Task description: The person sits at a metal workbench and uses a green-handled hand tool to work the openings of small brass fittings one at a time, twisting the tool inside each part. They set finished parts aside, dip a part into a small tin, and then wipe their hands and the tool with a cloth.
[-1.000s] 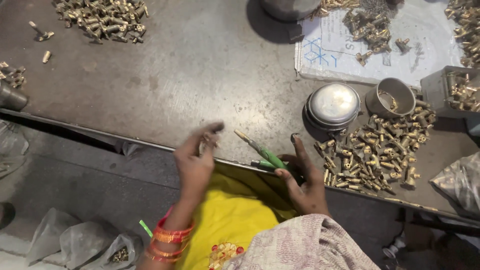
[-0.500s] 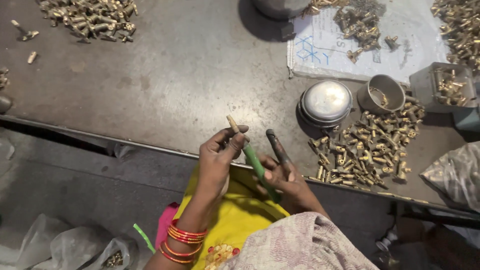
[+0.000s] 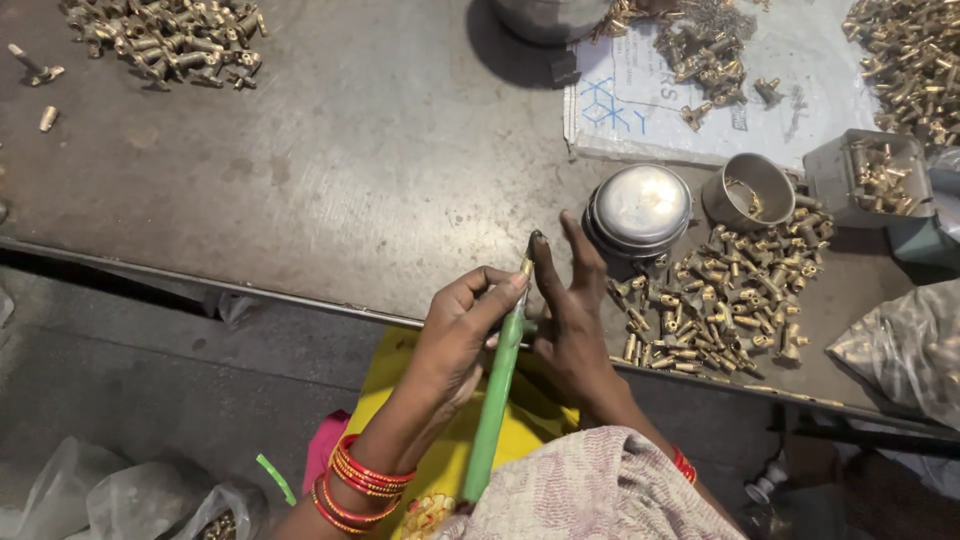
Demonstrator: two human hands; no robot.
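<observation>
Head camera looks down on a grey metal worktop point(image 3: 350, 180) and on two hands held close together just over its near edge. The left hand point(image 3: 455, 335) is curled around a long green rod point(image 3: 495, 400), thumb and forefinger pinching it near its upper end; the rod runs steeply down toward the lap, over yellow cloth point(image 3: 420, 400). At the rod's top sits a small brass piece point(image 3: 526, 266), touching the tip of the right hand's forefinger. The right hand point(image 3: 570, 320) is spread open, fingers straight and pointing away from the body, its palm against the rod's side; it grips nothing that can be seen. Red bangles point(image 3: 350, 480) ring the left wrist.

Just right of the hands lies a heap of brass fittings point(image 3: 730, 300). Behind that heap stand a round steel lid point(image 3: 640, 208), a small steel cup point(image 3: 745, 190) and a grey box point(image 3: 870, 175) holding more fittings. Another pile of fittings point(image 3: 170, 45) lies at the far left of the worktop.
</observation>
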